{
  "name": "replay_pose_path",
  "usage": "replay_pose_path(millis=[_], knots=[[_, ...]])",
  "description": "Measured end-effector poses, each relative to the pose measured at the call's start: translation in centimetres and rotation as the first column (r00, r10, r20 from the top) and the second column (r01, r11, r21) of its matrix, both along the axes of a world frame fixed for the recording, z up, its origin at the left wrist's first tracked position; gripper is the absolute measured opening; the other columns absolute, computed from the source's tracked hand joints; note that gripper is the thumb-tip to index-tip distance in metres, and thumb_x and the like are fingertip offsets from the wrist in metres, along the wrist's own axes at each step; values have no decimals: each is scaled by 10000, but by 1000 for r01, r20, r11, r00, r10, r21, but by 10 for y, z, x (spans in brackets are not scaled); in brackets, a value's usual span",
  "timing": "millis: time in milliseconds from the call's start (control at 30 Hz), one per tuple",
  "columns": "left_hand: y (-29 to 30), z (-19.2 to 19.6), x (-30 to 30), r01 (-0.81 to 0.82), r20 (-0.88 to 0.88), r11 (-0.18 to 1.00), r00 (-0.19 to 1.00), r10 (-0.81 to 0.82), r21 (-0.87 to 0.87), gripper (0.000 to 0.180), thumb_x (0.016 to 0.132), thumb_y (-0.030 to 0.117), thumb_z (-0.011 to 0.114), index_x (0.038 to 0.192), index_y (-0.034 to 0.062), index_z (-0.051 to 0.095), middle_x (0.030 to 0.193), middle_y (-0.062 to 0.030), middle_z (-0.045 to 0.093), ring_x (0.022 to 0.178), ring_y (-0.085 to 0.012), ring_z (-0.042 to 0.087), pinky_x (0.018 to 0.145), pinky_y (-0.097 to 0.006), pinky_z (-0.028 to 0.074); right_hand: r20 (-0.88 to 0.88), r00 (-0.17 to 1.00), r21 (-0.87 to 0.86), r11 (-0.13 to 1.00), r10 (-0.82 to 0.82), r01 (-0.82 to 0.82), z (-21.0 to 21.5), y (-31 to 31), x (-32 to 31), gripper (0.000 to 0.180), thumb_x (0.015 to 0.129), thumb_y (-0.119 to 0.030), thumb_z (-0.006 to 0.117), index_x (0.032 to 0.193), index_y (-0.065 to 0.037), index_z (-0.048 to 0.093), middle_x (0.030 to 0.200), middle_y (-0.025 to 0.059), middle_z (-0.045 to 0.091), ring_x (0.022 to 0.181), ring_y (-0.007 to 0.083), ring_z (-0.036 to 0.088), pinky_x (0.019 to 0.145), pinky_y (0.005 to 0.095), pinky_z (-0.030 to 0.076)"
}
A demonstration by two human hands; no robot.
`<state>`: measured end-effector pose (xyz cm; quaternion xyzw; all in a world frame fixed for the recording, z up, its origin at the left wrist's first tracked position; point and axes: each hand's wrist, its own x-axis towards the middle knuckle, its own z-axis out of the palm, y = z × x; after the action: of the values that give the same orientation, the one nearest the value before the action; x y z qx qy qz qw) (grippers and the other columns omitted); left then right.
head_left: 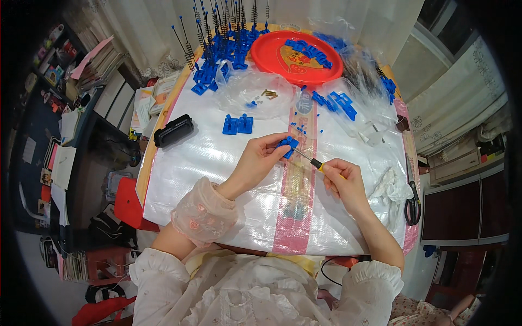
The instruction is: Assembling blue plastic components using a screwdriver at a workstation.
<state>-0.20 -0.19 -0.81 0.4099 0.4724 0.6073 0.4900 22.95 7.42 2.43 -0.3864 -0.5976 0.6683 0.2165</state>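
My left hand (259,158) pinches a small blue plastic part (287,145) above the white woven sheet (217,179) that covers the table. A yellow-handled screwdriver (314,162) lies in my right hand (345,183), its metal tip pressed against that blue part. Two finished blue parts (237,124) lie side by side just beyond my left hand. Tiny blue bits (304,129) are scattered near the part I hold.
A red round tray (272,57) with blue parts sits at the back, with many blue parts fitted with springs and rods (220,38) to its left. Clear bags (255,95) hold screws and parts. A black case (174,130) lies at left, scissors (413,201) and a crumpled cloth (389,187) at right.
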Motion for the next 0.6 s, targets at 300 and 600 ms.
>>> replay_pose_path(millis=[300, 600], knots=[[-2, 3, -1, 35, -50, 999, 998, -35, 6, 290, 990, 30, 563, 1261, -50, 627, 1145, -85, 675, 966, -122, 642, 828, -262, 559, -77, 997, -229, 972, 27, -44, 3, 4, 2, 187, 990, -196, 606, 969, -12, 634, 644, -6, 545, 435, 1, 300, 379, 204, 179], [-1, 5, -3, 42, -71, 999, 997, -42, 4, 262, 989, 30, 563, 1226, -41, 649, 1142, -76, 682, 992, -120, 639, 854, -263, 553, -152, 986, -508, 850, 72, -140, 1, 17, 8, 273, 1015, -253, 558, 1043, 13, 612, 637, -12, 499, 424, -7, 265, 365, 174, 169]])
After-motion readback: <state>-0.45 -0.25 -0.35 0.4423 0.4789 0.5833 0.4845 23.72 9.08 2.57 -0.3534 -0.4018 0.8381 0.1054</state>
